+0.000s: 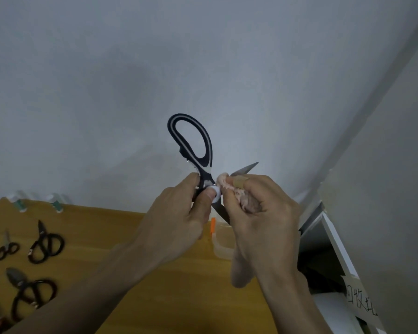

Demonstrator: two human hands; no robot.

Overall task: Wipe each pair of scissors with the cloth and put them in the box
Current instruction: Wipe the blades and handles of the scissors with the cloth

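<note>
Scissors (193, 150) in left hand (179, 218) grip, cloth (237, 196) in right hand (261, 213)

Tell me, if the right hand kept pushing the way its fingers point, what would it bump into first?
The right hand presses the cloth up-left, against the scissors near their pivot. Past them, probably the left hand's thumb; depth is unclear.

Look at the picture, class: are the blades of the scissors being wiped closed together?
No: the scissors are open, one blade pointing up-right past the cloth, the other pointing down.

We look from one head-worn camera, forward and down, close over our hands (217, 213), the surface (184, 285) below, the wall (203, 68) ahead.
</note>
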